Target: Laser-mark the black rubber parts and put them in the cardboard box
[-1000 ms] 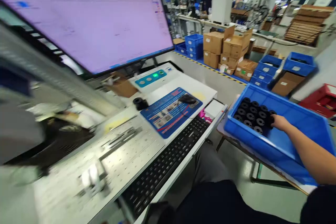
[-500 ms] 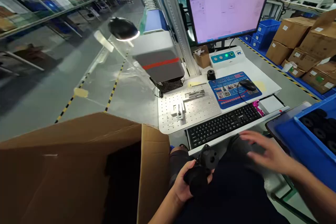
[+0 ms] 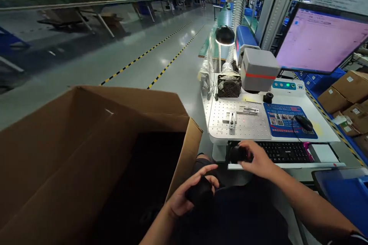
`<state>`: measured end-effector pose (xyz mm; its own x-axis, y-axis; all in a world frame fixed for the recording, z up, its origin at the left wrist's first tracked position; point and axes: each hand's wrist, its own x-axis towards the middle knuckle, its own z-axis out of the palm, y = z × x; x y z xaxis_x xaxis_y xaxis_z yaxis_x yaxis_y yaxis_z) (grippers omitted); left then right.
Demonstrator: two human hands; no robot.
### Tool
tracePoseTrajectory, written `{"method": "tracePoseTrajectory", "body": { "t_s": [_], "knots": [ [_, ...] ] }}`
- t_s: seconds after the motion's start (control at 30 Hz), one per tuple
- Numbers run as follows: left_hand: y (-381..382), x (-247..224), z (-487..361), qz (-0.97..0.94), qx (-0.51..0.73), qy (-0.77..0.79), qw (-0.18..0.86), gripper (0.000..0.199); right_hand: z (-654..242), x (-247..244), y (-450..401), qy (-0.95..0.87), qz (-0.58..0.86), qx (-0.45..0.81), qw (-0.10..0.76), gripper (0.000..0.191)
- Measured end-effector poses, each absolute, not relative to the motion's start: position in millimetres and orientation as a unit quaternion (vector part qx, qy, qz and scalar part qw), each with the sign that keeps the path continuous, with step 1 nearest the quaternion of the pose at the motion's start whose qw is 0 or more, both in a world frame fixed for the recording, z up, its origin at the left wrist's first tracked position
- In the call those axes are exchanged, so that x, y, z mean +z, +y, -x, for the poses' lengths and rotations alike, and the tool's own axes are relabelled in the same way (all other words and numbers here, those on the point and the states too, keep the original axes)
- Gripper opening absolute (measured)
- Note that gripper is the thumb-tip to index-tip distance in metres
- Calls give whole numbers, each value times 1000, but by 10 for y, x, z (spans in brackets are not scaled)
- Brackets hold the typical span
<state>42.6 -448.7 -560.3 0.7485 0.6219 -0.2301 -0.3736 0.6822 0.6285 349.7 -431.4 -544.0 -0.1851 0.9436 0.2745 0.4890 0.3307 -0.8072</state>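
- At the left, near, a deep cardboard box (image 3: 188,141) stands open; its inside is dark, so what lies in it cannot be made out.
- Just right of the box's right wall is the left hand (image 3: 180,198), palm turned inward, fingers half open and loosely curved around the near black part (image 3: 199,191). That part is dark against dark clothing, so its long axis cannot be told.
- Farther off, on the white worktop, lies a perforated metal plate (image 3: 248,128) with small metal brackets fixed on it.
- The far black part (image 3: 238,154) lies to the right of the left hand and farther away, with a clear gap between them, over the keyboard tray's left end. It looks short and rounded; its axis is unclear.
- The right hand (image 3: 258,160) closes thumb and fingers on it from the right. The left hand is the nearer one to the box.
- Farther right are a loose black piece (image 3: 268,97), a blue mat (image 3: 274,124) and the keyboard (image 3: 284,152).
- At the right, near, shows part of a blue bin (image 3: 342,199).
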Motion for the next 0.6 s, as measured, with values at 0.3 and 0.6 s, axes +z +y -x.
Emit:
{"method": "tracePoseTrajectory", "body": {
  "t_s": [0.3,0.6],
  "knots": [
    [-4213,-5989,357,-245,390,291,839,50,-3733,-5422,-2927,-542,759,147,330,35],
    [-4173,-5951,406,-168,433,320,826,41,-3557,-5486,-2617,-536,786,122,284,39]
  ]
}}
